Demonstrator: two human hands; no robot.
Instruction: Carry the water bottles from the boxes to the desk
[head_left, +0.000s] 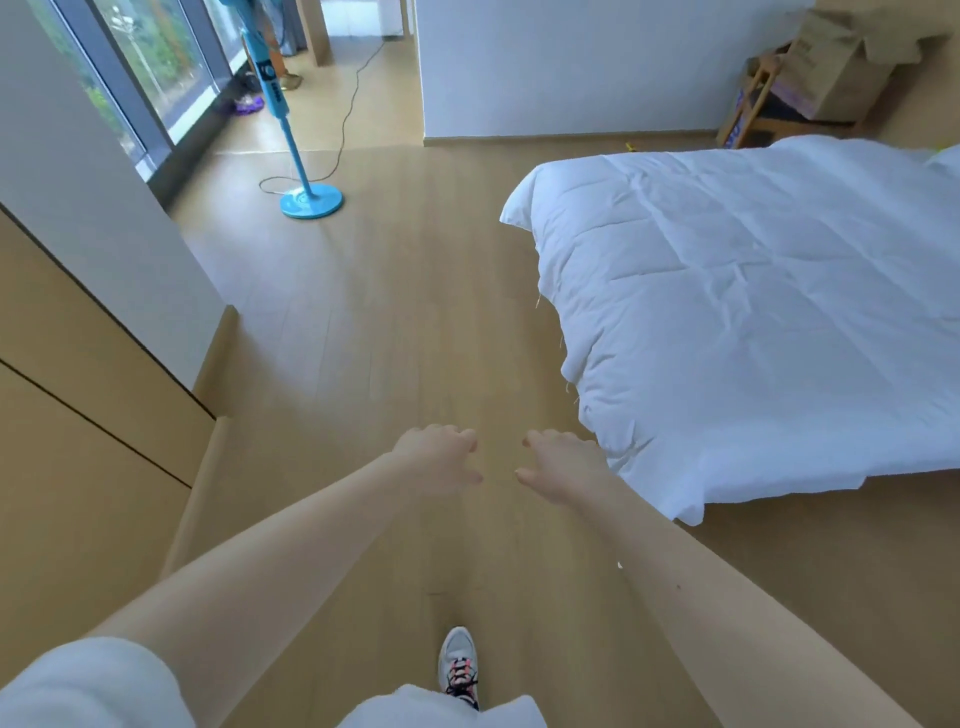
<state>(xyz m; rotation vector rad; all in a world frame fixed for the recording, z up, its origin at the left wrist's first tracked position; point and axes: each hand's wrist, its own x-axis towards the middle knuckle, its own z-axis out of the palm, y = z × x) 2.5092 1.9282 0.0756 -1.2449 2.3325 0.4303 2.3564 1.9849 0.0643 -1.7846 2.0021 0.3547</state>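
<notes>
Both my arms stretch forward over the wooden floor (363, 322). My left hand (439, 460) and my right hand (563, 467) hang side by side, fingers loosely curled, holding nothing. A brown cardboard box (836, 73) sits on a wooden stool (753, 111) in the far right corner. No water bottle and no desk is in view.
A bed with a white quilt (753, 312) fills the right side. A blue standing fan (306, 187) with a trailing cord stands at the far left by the window. Wooden cabinets (78, 415) line the left. A doorway opens at the far top.
</notes>
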